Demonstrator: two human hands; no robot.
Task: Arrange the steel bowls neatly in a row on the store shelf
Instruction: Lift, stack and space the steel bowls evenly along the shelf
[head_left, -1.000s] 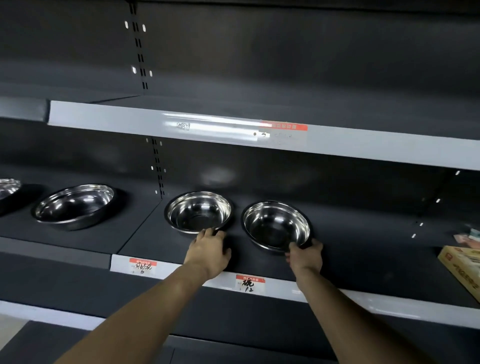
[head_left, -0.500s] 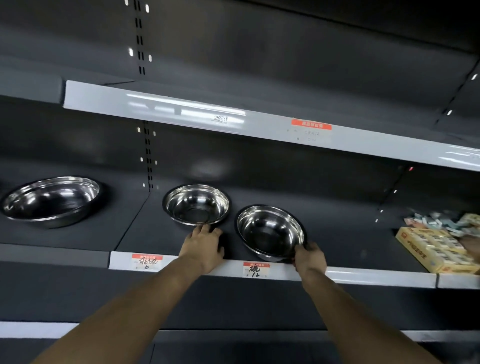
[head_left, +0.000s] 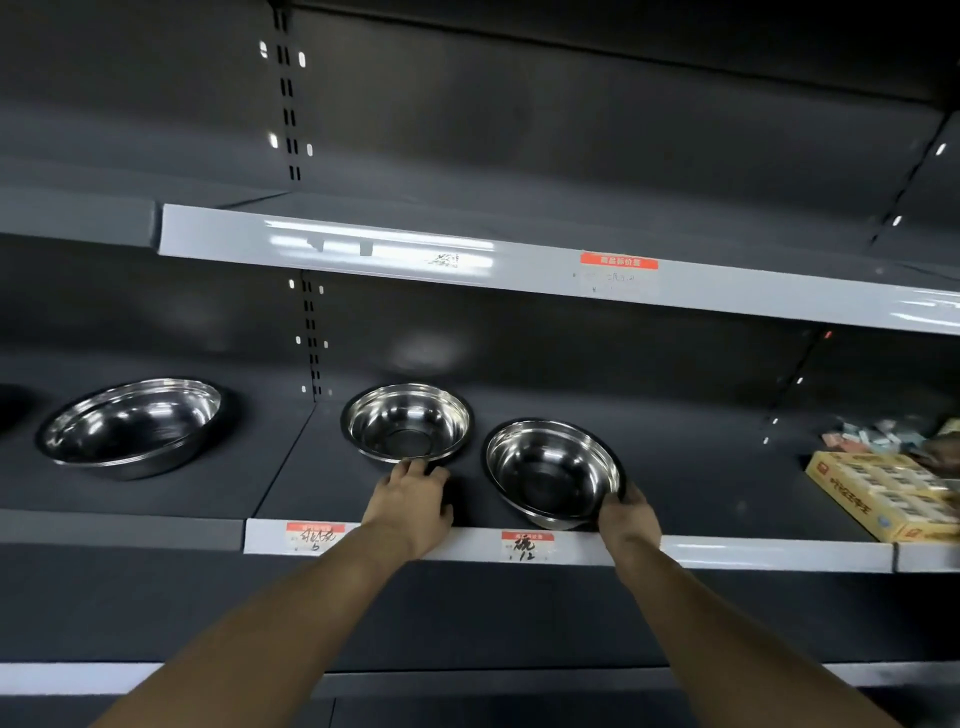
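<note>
Head view, your left hand (head_left: 410, 501) fingertips touching the round shiny steel bowl (head_left: 408, 423), your right hand (head_left: 626, 517) gripping the tilted second steel bowl (head_left: 553, 473), yellow cardboard box (head_left: 883, 493) at 3 o'clock, wide steel basin (head_left: 132, 426) at 9 o'clock.

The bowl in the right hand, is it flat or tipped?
Tipped: the bowl held by the right hand leans, its opening facing the camera.
</note>
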